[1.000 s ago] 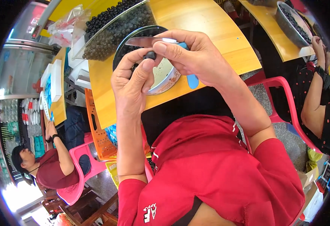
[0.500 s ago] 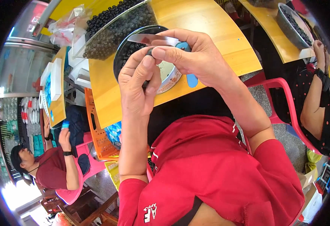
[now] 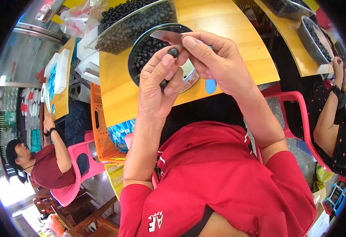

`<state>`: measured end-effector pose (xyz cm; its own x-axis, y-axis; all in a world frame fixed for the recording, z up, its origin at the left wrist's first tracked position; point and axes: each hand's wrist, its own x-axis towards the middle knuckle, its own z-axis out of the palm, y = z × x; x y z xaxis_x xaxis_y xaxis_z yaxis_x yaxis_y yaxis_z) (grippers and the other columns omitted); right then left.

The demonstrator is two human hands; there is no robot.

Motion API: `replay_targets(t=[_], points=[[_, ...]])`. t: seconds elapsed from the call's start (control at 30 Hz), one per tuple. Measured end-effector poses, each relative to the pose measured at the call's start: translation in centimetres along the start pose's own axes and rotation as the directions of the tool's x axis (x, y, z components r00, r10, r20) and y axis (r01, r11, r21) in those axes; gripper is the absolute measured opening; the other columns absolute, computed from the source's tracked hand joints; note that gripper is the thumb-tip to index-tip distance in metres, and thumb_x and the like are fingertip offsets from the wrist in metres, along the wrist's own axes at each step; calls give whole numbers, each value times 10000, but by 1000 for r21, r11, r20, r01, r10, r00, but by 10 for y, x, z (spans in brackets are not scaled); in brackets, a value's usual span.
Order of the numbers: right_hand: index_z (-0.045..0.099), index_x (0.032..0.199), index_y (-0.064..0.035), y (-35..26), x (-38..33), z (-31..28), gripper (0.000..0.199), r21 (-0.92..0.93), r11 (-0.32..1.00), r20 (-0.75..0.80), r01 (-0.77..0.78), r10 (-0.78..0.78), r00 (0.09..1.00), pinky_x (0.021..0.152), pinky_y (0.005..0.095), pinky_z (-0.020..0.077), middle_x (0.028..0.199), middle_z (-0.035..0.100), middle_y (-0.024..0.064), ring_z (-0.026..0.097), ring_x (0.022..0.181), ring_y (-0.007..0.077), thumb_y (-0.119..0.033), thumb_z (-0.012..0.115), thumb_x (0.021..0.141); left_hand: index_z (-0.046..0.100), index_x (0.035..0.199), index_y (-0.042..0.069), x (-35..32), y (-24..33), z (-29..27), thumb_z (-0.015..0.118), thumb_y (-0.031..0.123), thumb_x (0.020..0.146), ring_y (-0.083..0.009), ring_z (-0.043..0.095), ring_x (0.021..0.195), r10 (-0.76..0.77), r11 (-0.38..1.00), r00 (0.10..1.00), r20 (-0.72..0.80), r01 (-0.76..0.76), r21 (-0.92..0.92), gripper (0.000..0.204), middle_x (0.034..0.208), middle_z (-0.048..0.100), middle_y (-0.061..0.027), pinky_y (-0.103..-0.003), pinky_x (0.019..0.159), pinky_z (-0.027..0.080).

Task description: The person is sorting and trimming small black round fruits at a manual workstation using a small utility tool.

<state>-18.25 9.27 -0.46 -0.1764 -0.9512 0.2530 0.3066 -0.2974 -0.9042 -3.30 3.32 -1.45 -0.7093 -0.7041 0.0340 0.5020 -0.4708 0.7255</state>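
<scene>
My left hand is closed, with a small dark round fruit pinched at its fingertips. A second dark fruit shows between its curled lower fingers. In my right hand is a knife, its blade pointing left just above the pinched fruit. Blue parts show below that hand, probably the knife's handle. The fingertips of both hands meet. Beneath them stands a dark-rimmed bowl of similar dark fruits, and beside it a white patterned bowl, partly hidden by my hands.
A clear bin heaped with dark fruits stands on the yellow table. An orange crate is at the left below it. One person sits at left; another's arm shows at right, near a metal basin.
Both hands have shifted slightly right in view. My right thumb has lifted off the fruit, which now shows more fully. The person at left has lowered a raised hand.
</scene>
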Motion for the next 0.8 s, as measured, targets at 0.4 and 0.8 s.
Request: replay_targets(t=[0.4, 0.8], points=[[596, 1203, 9, 1, -2, 4, 289, -177, 976, -3, 123, -126, 992, 441, 174, 315, 765, 621, 24, 390, 516, 10, -156, 527, 976, 543, 975, 88, 10, -10, 3, 599, 246, 930, -28, 373, 474, 76, 984, 997, -23, -79, -162, 174, 700, 442, 30, -141, 392, 312], [630, 1133, 3, 2, -4, 9, 248, -102, 993, -81, 53, -61, 995, 440, 173, 308, 773, 642, 33, 401, 507, 11, -162, 534, 973, 542, 1118, 37, -1, 6, -15, 500, 275, 966, -86, 355, 523, 119, 914, 986, 117, -62, -400, 285, 726, 392, 10, -217, 448, 303]])
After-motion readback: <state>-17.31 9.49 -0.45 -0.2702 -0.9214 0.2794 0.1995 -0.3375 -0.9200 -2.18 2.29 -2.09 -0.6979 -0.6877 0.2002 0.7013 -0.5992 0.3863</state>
